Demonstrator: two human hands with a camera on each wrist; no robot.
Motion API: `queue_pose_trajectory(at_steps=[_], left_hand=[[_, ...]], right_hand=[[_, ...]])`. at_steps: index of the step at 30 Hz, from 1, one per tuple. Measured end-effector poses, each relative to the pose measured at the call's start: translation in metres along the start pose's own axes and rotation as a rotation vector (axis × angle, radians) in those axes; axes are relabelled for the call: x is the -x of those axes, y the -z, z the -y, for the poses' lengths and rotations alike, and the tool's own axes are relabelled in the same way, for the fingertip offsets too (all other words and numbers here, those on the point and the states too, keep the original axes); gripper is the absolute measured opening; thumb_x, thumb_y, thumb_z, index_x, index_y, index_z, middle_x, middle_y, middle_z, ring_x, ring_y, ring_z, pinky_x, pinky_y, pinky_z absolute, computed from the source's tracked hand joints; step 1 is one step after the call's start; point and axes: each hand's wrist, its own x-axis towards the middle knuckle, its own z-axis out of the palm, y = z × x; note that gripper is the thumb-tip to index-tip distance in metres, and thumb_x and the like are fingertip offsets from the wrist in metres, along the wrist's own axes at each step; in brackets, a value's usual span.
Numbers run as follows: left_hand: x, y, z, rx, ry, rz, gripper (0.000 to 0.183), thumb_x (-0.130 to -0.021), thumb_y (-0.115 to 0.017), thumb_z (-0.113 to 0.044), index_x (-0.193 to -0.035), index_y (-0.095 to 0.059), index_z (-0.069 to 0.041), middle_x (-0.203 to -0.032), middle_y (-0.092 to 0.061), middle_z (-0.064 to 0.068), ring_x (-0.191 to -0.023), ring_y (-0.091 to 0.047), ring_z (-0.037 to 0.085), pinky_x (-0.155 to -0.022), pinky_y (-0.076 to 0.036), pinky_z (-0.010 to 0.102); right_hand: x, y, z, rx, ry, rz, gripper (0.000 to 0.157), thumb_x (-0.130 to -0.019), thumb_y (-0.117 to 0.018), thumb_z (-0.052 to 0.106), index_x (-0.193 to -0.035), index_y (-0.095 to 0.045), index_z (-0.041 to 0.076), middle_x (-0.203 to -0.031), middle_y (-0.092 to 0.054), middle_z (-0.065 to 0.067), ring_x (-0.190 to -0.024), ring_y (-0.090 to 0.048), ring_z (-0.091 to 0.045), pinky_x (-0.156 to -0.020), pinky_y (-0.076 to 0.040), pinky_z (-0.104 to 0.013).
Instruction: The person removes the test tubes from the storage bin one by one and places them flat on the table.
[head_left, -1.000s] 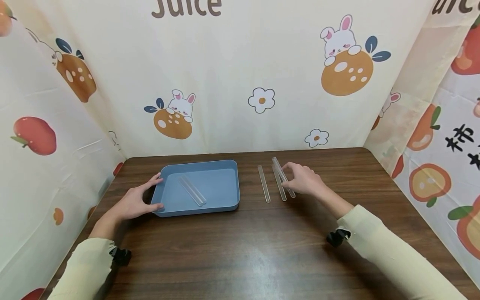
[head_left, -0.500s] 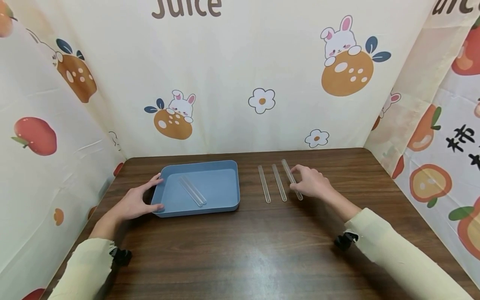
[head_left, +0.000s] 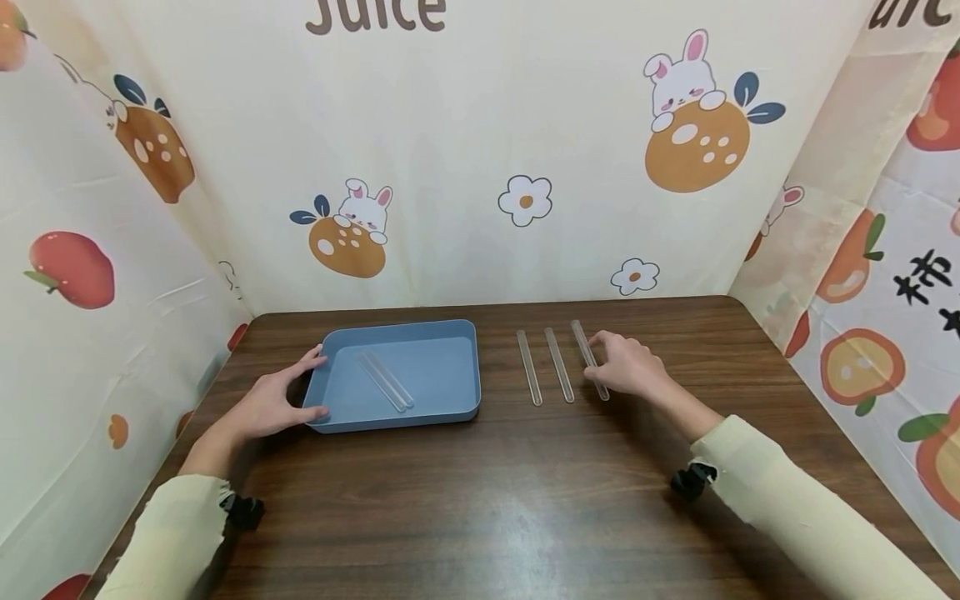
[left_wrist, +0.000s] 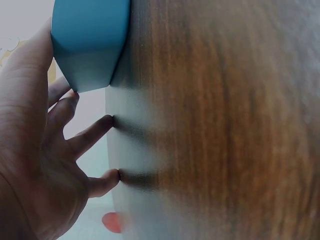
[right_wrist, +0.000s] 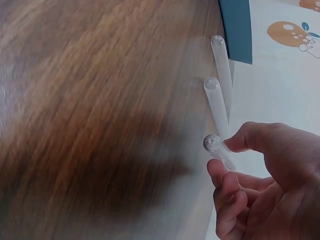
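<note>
In the head view, my left hand (head_left: 272,403) rests spread at the left end of a shallow blue tray (head_left: 442,419), thumb and a fingertip touching its rim. Two clear tubes (head_left: 386,381) lie side by side in the tray. In the left wrist view two fingertips meet the table. My right hand (head_left: 626,365) holds a clear test tube (head_left: 581,333) between thumb and fingers, low over the table or on it. Its rounded end (right_wrist: 212,143) faces the right wrist camera. Left of it lie two more test tubes, a middle one (head_left: 558,365) and one nearer the tray (head_left: 528,367).
The brown wooden table (head_left: 450,508) extends in front of the tray and tubes. A printed curtain (head_left: 450,150) with fruit and rabbits hangs behind the table and along both sides. Black straps (head_left: 693,481) sit at both wrists.
The right hand has moved right with its test tube, away from the middle one, and barely shifts in the last half second. The left hand and tray stay put.
</note>
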Motion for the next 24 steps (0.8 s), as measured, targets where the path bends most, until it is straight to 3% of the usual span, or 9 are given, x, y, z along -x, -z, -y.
queue_pose_trajectory(at_steps=[3,10,24], left_hand=[[-0.0002,-0.0001,-0.0001,-0.003,0.0,-0.004,0.095,-0.096,-0.087,-0.04,-0.173,-0.041,-0.008,-0.188,-0.026,0.02,-0.161,-0.04,0.063,-0.12,-0.04,0.087],[-0.0001,-0.0009,-0.0008,0.005,-0.007,-0.009,0.095,-0.097,-0.088,-0.039,-0.173,-0.042,-0.008,-0.189,-0.026,0.019,-0.162,-0.04,0.061,-0.12,-0.041,0.085],[-0.0004,-0.001,0.0006,0.002,-0.008,-0.005,0.095,-0.097,-0.087,-0.04,-0.173,-0.041,-0.008,-0.189,-0.025,0.019,-0.162,-0.04,0.062,-0.12,-0.04,0.086]], right_hand=[[-0.0021,0.0002,-0.002,0.006,-0.011,0.001,0.063,-0.095,-0.076,0.036,-0.151,-0.062,0.009,-0.103,-0.075,-0.014,-0.101,-0.072,-0.04,-0.078,-0.058,-0.06],[-0.0035,-0.0033,-0.0055,0.033,-0.015,0.006,0.061,-0.096,-0.078,0.038,-0.148,-0.065,0.009,-0.145,-0.073,-0.03,-0.122,-0.072,-0.057,-0.086,-0.059,-0.07],[-0.0066,-0.0061,-0.0075,0.03,-0.022,0.029,0.059,-0.098,-0.077,0.038,-0.147,-0.066,0.008,-0.143,-0.073,-0.031,-0.118,-0.073,-0.056,-0.085,-0.06,-0.068]])
